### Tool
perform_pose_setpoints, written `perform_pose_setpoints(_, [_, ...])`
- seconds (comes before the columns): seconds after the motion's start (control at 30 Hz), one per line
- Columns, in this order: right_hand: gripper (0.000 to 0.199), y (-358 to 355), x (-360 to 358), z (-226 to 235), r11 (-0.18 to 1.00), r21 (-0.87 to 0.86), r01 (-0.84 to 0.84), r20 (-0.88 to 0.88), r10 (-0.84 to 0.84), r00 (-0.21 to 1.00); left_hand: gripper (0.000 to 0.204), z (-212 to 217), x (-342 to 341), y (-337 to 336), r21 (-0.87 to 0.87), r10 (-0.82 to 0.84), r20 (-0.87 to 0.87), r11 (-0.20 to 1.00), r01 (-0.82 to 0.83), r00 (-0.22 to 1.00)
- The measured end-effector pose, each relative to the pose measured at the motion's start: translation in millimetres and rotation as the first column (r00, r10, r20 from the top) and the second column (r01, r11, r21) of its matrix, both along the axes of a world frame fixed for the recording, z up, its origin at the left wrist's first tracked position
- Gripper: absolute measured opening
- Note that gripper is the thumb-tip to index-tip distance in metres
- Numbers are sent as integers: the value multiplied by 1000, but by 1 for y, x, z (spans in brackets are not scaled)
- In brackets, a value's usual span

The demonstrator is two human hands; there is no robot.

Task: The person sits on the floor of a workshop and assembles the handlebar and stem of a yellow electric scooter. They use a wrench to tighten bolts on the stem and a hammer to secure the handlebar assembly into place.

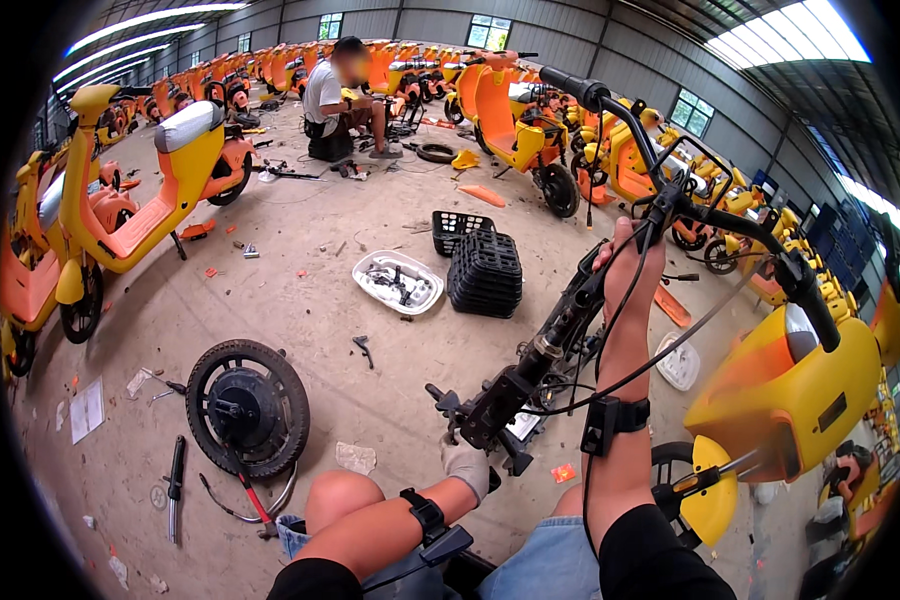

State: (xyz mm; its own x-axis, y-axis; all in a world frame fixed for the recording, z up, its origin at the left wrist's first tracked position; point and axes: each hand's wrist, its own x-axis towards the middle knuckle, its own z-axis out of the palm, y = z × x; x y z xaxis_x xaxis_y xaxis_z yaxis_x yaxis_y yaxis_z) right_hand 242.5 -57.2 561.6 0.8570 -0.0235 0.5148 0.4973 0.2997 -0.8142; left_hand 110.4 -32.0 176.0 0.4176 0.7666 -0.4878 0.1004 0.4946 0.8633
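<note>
Right fingers (603, 258) clamp the long black metal steering column (568, 314), probably steadying it above the left fingers (458, 456), whose closure cannot be told.

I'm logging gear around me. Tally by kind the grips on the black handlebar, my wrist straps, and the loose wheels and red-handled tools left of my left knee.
Handlebar grips: 2
Wrist straps: 2
Loose wheels: 1
Red-handled tools: 1
Total: 6
</note>
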Motion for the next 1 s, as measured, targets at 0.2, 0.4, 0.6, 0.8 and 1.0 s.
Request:
perform_pose_setpoints(0.2, [19, 0, 9, -3, 992, -114, 62, 14, -61, 998, 34, 5, 4, -5, 65, 4, -77, 998, 1, 997])
perform_pose_setpoints(0.4, [25, 3, 17, -9, 939, -250, 236, 14, -240, 971, 31, 10, -6, -5, -25, 4, 72, 1000, -3, 997])
perform_pose_setpoints(0.6, [30, 5, 36, -23, 831, -338, 442, 204, -394, 896, 27, 24, -10, -2, -84, 15, 113, 996, -6, 994])
perform_pose_setpoints(0.8, [32, 6, 43, -30, 794, -424, 436, 148, -414, 898, 25, 23, -8, -8, -91, 65, 111, 994, -55, 992])
perform_pose_setpoints(1.0, [34, 16, 24, -32, 746, -467, 474, 159, -457, 875, 27, 42, -9, -5, -133, 68, 72, 989, -58, 995])
